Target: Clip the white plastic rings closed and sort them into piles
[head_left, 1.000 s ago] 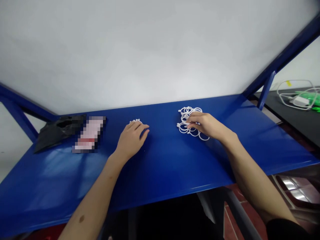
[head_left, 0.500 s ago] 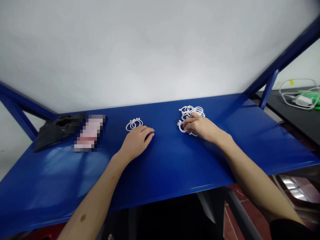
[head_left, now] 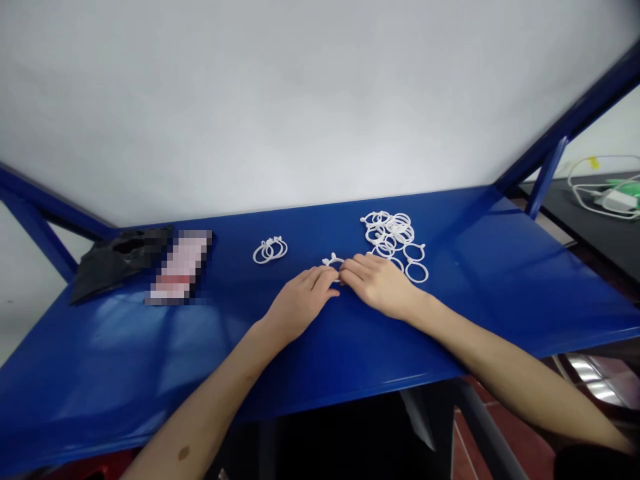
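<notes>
My left hand (head_left: 303, 300) and my right hand (head_left: 373, 283) meet near the middle of the blue table (head_left: 310, 373). Between their fingertips is a white curtain ring (head_left: 336, 261), a thin hoop with small knobs; its near part is hidden by the fingers, so whether it is one ring or two I cannot tell. Both hands have their fingers closed on it. Behind and right of my right hand lies a loose pile of several white curtain rings (head_left: 387, 233). A small overlapping group of rings (head_left: 270, 249) rests to the left, beyond my left hand.
A crumpled black plastic bag (head_left: 107, 263) and a pink-white flat item (head_left: 180, 267), blurred out, lie at the left. Blue frame bars (head_left: 545, 177) rise at the table's ends. On a dark surface at right are a white cable and charger (head_left: 615, 200).
My right hand has moved left from the pile with a ring, and my left hand has moved right to meet it. The pile's rings now lie more spread out.
</notes>
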Motion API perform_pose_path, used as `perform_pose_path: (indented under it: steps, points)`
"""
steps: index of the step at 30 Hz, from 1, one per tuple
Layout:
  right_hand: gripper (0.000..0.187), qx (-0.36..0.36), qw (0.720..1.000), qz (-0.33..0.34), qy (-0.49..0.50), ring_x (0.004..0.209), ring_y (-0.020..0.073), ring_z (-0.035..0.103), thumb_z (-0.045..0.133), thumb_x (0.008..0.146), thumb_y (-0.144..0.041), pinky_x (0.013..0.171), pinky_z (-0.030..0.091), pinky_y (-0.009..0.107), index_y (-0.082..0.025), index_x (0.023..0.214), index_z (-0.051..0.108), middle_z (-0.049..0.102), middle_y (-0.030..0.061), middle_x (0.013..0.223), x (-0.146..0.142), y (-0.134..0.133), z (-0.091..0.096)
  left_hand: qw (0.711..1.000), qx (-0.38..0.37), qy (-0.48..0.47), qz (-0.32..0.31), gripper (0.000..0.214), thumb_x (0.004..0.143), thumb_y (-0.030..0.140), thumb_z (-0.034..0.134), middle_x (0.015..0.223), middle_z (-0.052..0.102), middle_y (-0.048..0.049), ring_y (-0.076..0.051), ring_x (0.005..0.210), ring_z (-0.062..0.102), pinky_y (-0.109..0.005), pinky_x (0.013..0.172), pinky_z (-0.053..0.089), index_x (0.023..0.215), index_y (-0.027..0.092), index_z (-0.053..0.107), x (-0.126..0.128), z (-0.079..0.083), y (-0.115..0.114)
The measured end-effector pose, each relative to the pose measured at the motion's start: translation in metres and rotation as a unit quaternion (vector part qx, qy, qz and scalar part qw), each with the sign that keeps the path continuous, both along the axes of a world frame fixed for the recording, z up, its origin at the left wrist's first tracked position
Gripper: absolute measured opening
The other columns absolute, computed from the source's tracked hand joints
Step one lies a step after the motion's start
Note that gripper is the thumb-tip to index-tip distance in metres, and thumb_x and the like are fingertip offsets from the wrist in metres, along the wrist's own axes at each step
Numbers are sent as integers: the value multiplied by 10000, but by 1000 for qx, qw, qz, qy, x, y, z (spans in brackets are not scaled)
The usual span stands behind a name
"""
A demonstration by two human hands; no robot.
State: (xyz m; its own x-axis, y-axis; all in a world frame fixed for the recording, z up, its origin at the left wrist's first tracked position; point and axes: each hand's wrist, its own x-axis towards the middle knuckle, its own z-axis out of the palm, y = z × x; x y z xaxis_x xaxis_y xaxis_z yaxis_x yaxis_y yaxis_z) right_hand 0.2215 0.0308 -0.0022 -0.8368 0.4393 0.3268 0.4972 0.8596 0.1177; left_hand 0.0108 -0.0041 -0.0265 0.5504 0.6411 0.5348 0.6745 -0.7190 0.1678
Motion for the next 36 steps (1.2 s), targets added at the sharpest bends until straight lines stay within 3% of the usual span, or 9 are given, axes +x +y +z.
perform_pose_path:
  steps: [5, 13, 19, 29, 36]
  points:
    - [309, 18, 1000, 3, 1, 671, 168, 508, 375, 1038, -127, 625, 326, 334, -140, 859, 627, 642, 54, 803, -10, -11, -8, 998, -50, 23, -17, 210, 1032, 181, 397, 795, 610, -8, -151, 740, 607, -268, 674, 512, 871, 184, 533, -8, -6, 5]
    - [165, -24, 999, 24, -35, 743, 170, 545, 488, 1036, -214, 639, 300, 332, -169, 962, 629, 705, 26, 922, -1, 2, -4, 997, 1, 41, -63, 285, 1024, 110, 318, 825, 618, -16, -144, 811, 607, -240, 691, 498, 873, 186, 548, -12, -1, 9]
    - [171, -16, 999, 17, -50, 729, 169, 545, 504, 1017, -157, 643, 287, 334, -167, 918, 642, 706, 22, 858, -1, 2, -5, 996, -4, 79, -50, 230, 1031, 189, 405, 781, 589, -6, -149, 748, 595, -255, 657, 484, 824, 186, 506, -10, -2, 12]
    - [325, 36, 996, -75, -42, 637, 179, 542, 435, 1032, -155, 620, 259, 352, -157, 788, 650, 683, 43, 760, -19, -13, -3, 989, -21, 120, 85, 269, 1013, 116, 294, 745, 587, -35, -188, 705, 589, -300, 653, 499, 822, 198, 465, 12, -3, 7]
    - [250, 21, 993, -119, -12, 628, 180, 577, 493, 990, -114, 631, 314, 347, -156, 801, 651, 694, 45, 748, -23, -13, -7, 988, -68, 80, 113, 237, 1014, 140, 325, 773, 582, -29, -183, 723, 581, -294, 661, 493, 839, 195, 475, 11, 0, 8]
